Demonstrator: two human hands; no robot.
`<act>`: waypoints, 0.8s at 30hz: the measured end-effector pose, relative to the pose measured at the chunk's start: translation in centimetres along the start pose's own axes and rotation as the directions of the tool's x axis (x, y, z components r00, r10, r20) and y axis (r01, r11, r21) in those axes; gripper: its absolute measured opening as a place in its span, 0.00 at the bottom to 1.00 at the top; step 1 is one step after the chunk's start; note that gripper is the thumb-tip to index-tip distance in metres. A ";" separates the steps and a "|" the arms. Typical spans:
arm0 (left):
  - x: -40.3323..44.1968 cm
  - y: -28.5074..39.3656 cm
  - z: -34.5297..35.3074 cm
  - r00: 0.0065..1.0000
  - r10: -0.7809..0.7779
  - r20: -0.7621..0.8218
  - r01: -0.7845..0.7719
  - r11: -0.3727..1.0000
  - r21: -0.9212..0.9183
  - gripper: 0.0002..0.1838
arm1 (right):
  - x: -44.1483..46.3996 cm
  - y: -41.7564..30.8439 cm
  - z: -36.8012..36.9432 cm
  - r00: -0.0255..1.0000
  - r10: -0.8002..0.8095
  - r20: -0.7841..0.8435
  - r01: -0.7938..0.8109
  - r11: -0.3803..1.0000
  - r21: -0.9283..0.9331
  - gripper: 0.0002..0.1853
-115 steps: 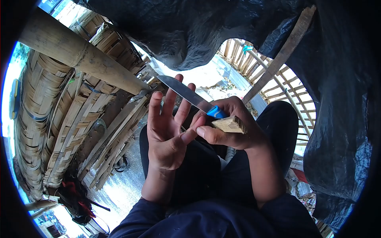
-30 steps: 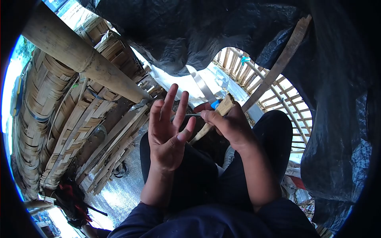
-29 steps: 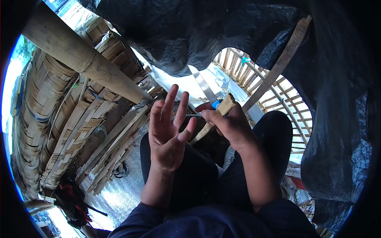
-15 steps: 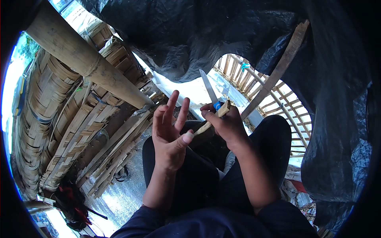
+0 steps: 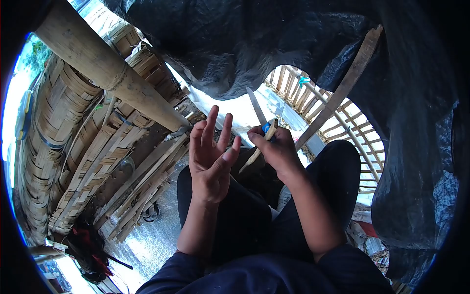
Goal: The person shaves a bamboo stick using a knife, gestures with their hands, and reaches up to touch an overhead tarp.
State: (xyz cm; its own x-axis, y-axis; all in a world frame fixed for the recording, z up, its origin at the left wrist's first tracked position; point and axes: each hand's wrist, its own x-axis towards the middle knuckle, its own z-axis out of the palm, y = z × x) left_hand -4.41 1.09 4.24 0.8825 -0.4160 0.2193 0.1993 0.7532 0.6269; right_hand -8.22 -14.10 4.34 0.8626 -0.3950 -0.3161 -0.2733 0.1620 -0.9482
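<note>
In front of my lap, my left hand [image 5: 209,169] is open, its fingers spread and raised, holding nothing. To its right, my right hand [image 5: 283,156] is closed around a knife [image 5: 257,107] with a bright blue part at the base of its blade. The blade points up and away from me. A pale strip of wood or bamboo [image 5: 252,159] is also in that hand, crossing beside the knife and slanting down to the left. Most of the knife's handle is hidden by the fingers. A small gap separates the strip's lower end from my left hand.
A thick bamboo pole [image 5: 105,63] slants across the upper left, above woven bamboo panels [image 5: 73,152]. Several split strips [image 5: 147,188] lie beside my knee. Black plastic sheeting [image 5: 235,44] hangs ahead and right, with a wooden slat [image 5: 342,90] and a bamboo lattice [image 5: 360,134].
My left hand has come away from the strip's lower end, its thumb lifting up. The strip has tilted steeper in my right hand, which still holds the knife.
</note>
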 end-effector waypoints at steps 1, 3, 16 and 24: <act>0.0 0.0 0.0 1.000 0.006 0.010 -0.006 1.000 -0.019 0.36 | 0.0 0.1 0.1 1.000 -0.010 0.004 0.010 1.000 -0.006 0.10; 0.2 -0.1 -0.6 0.999 0.031 0.037 -0.031 0.999 0.013 0.36 | 0.1 0.5 0.1 1.000 -0.014 0.008 0.015 1.000 -0.010 0.10; 0.4 -1.0 -1.7 0.995 -0.029 -0.100 0.044 0.987 0.153 0.31 | 0.5 1.1 0.3 0.998 -0.058 0.018 0.058 0.998 -0.011 0.10; 0.8 -1.0 -1.8 0.998 -0.020 -0.058 0.022 0.999 0.027 0.34 | 0.5 1.1 0.3 0.999 -0.050 0.007 0.050 0.998 -0.032 0.11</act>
State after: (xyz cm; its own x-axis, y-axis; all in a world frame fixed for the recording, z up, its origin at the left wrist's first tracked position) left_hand -3.15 0.92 2.46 0.9016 -0.4009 0.1625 0.2070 0.7296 0.6518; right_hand -7.99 -13.81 3.15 0.8781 -0.3962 -0.2683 -0.2435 0.1126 -0.9633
